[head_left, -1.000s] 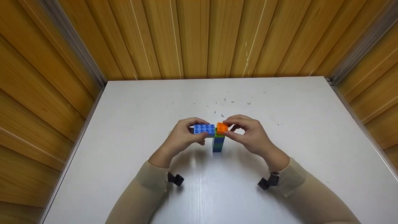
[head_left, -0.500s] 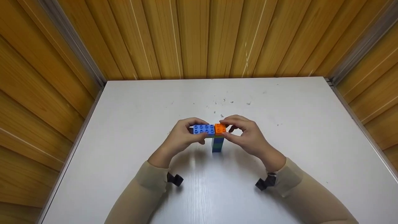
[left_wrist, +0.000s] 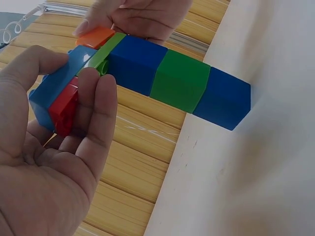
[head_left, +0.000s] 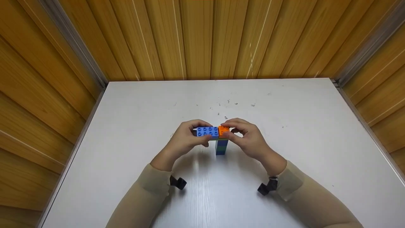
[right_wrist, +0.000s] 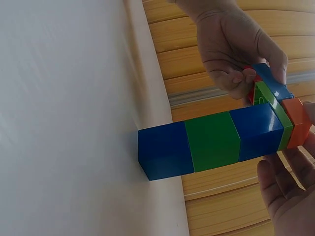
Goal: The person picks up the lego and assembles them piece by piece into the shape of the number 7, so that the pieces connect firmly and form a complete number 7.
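Note:
A column of blue, green and blue bricks [left_wrist: 181,81] stands upright on the white table. Its top carries a thin light-green piece [right_wrist: 275,118] that juts out leftward. On that piece lies a long blue brick [head_left: 207,130], which my left hand [head_left: 185,137] holds between thumb and fingers. A red brick [left_wrist: 63,109] sits under the blue one, beside the curled fingers in the left wrist view. My right hand [head_left: 251,139] pinches a small orange brick [head_left: 223,130] at the column's top, against the end of the long blue brick. The thumb partly hides the orange brick.
The white table [head_left: 145,104] bears small dark marks beyond the hands. Wood-patterned panels [head_left: 196,38] rise at its back and both sides. A black wrist mount [head_left: 178,183] sits at the left cuff, and another black mount [head_left: 267,186] at the right.
My right hand has moved slightly left with the orange brick, which has come from above the light-green piece to rest beside the long blue brick. The left hand has stayed nearly still.

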`<state>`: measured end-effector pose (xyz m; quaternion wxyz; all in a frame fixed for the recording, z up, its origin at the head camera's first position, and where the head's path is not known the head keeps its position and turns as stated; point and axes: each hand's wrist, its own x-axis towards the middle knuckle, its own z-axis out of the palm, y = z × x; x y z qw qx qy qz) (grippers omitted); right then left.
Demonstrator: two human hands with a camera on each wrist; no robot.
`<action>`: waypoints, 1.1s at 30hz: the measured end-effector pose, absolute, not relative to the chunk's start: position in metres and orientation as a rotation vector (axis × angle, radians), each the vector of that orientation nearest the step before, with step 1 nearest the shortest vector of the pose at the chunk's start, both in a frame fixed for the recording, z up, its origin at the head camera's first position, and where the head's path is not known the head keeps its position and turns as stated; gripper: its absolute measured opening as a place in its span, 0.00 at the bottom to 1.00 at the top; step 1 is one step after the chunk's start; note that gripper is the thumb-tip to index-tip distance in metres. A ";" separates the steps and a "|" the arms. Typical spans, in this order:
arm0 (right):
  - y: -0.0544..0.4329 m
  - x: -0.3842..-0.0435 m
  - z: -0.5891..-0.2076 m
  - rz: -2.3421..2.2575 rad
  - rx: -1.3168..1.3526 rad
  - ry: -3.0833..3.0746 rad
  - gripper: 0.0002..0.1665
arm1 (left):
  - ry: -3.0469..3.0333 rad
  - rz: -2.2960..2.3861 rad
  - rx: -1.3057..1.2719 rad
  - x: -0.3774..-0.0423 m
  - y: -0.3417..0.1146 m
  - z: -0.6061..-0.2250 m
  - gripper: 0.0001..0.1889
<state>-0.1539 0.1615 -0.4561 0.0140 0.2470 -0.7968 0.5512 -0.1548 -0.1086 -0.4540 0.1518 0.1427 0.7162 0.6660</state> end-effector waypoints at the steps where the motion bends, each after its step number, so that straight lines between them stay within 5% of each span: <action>1: 0.161 -0.154 -0.457 1.722 0.772 -2.480 0.16 | 2.049 1.917 0.412 -0.155 -0.108 -0.454 0.19; 27: 0.155 -0.152 -0.475 1.840 0.786 -2.386 0.17 | 2.080 1.887 0.412 -0.153 -0.108 -0.456 0.19; 33: 0.157 -0.154 -0.475 1.810 0.803 -2.416 0.26 | 2.077 1.901 0.431 -0.154 -0.109 -0.456 0.19</action>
